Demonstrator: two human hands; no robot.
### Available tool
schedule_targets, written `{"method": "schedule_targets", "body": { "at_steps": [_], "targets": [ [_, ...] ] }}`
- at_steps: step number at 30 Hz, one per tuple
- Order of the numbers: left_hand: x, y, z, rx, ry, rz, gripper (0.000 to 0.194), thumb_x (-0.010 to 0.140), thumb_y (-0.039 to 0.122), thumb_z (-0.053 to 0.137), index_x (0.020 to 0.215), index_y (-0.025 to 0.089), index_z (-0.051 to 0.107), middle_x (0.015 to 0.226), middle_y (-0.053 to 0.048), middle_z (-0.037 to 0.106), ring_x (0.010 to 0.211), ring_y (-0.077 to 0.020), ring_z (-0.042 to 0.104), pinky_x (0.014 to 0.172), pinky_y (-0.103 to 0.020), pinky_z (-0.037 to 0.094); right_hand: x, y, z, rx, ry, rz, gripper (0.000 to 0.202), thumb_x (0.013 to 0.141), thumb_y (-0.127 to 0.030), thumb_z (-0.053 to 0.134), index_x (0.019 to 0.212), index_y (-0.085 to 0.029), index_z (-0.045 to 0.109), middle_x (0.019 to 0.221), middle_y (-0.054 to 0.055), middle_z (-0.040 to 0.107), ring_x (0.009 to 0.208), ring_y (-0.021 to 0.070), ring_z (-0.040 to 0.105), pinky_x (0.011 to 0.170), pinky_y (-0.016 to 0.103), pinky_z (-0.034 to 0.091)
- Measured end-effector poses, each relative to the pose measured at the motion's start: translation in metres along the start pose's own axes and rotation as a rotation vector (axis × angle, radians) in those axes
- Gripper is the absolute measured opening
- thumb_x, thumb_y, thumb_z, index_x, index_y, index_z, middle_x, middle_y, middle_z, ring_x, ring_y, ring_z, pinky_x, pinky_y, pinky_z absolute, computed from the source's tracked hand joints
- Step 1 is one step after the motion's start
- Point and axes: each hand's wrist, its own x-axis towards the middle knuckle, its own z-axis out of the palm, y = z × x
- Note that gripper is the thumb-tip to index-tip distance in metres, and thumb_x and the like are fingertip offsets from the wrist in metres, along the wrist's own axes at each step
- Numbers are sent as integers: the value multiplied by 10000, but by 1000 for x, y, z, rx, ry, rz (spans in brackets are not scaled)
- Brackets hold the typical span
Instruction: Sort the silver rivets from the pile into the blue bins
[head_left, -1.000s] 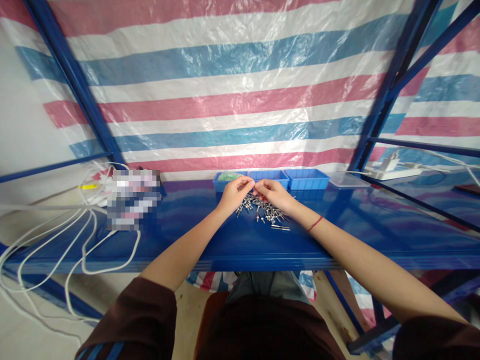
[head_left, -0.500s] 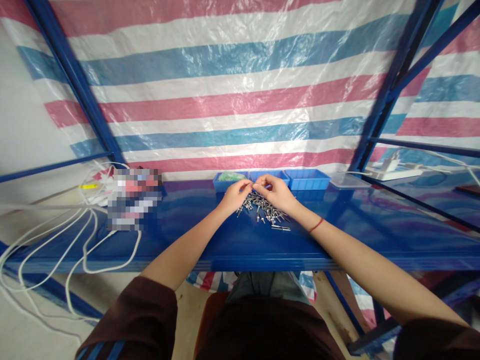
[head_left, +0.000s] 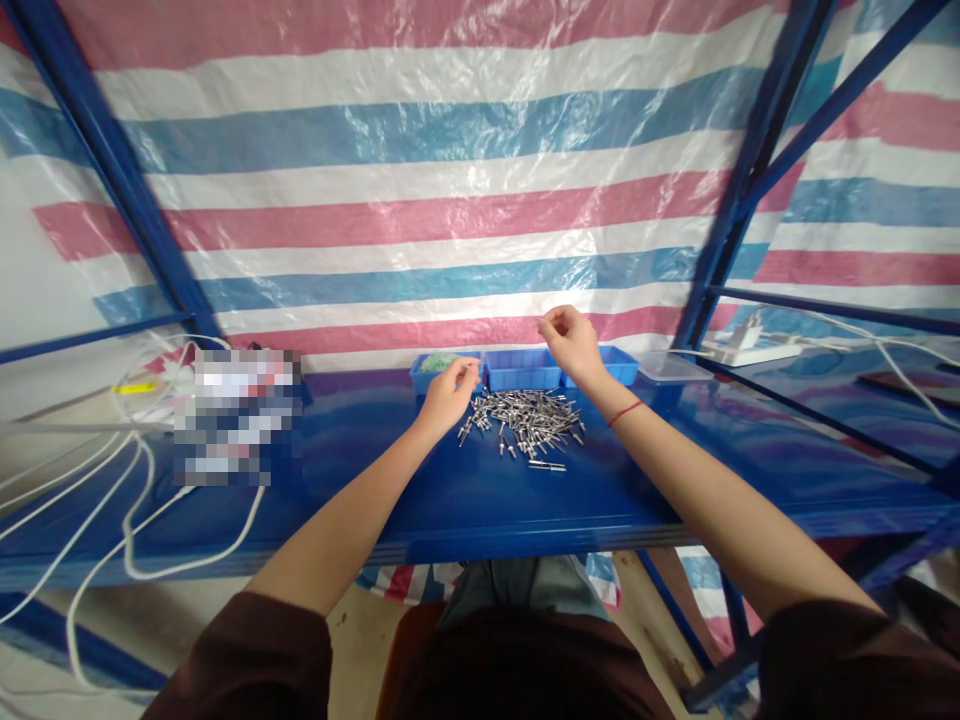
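A pile of silvery pop rivets [head_left: 529,418] lies on the blue table, with a few loose ones at its front edge. My left hand [head_left: 451,390] is in a pinch just left of the pile, before the left blue bin [head_left: 424,378], which holds light green material. What its fingertips hold is too small to make out. Raised above the right blue bin [head_left: 621,366] is my right hand [head_left: 571,338], fingers curled together; anything between them is too small to name. The middle blue bin [head_left: 523,370] stands behind the pile.
A clear plastic lid [head_left: 675,368] lies right of the bins, near a white power strip [head_left: 750,345]. White cables [head_left: 139,520] hang over the table's left side beside a blurred-out object [head_left: 236,415]. Blue metal posts [head_left: 724,200] frame a striped tarp [head_left: 450,130].
My hands have parted. The right hand has risen up and away toward the tarp, while the left stays low near the left bin. More of the rivet pile and middle bin shows.
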Motion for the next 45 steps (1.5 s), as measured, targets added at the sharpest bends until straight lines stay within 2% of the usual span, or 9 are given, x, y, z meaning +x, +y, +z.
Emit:
{"method": "schedule_targets", "body": {
  "at_steps": [4,8,10,14,16,23,37,42,45],
  "targets": [
    [-1,-3,0,66,-42,6,232,860,258,438,1019,175,585,798,-25,662,762,-137,628,766,-258,475,11,15,11,-270,-163,-44,142,803,-230,491,863,-154,595,810,78,652,713,179,585,686,300,435],
    [-4,-5,1,200,-152,47,245,838,243,460,1033,179,595,807,-14,662,753,-138,615,758,-268,473,-3,15,22,-512,-367,-68,237,829,-280,501,980,-152,631,911,108,676,819,203,612,743,295,430],
    [-6,-6,0,283,-237,112,216,815,214,481,971,179,626,842,-19,659,772,-139,609,771,-269,469,-14,9,22,-529,-444,-125,234,833,-271,482,924,-148,660,924,108,682,847,193,611,758,270,419],
    [-9,-7,-1,436,-375,203,184,748,145,517,845,178,670,873,-33,643,800,-146,602,785,-266,463,-36,-6,12,-405,-806,-302,181,752,-181,502,729,-161,681,791,47,690,734,147,599,695,227,399],
    [-10,-6,-1,522,-407,216,187,745,176,532,852,204,682,907,-32,639,852,-170,598,802,-292,458,-44,-10,7,-363,-916,-333,178,724,-168,504,686,-168,677,721,26,677,663,131,579,649,227,386],
    [-13,3,4,669,-440,258,229,830,332,481,868,260,695,958,-24,639,925,-203,578,819,-332,437,-50,-17,0,-342,-803,-297,186,731,-173,482,696,-164,664,711,29,669,645,128,571,622,234,367],
    [-17,6,16,697,-382,188,201,842,365,498,856,239,653,973,-29,613,936,-226,535,805,-377,414,-53,-15,0,-394,-840,-295,192,770,-215,475,707,-177,653,676,19,656,611,121,564,592,237,344],
    [-17,12,14,661,-256,185,200,877,330,449,891,218,614,977,-41,611,970,-222,524,834,-383,399,-53,-15,0,-424,-737,-220,169,753,-217,529,850,-168,659,767,41,679,679,147,595,617,238,372],
    [-15,11,16,468,-189,120,193,883,296,430,886,200,598,887,-29,634,892,-188,567,817,-329,419,-52,-15,2,-341,-691,-134,205,760,-260,554,906,-152,649,807,55,686,691,153,601,627,243,398]
  ]
}}
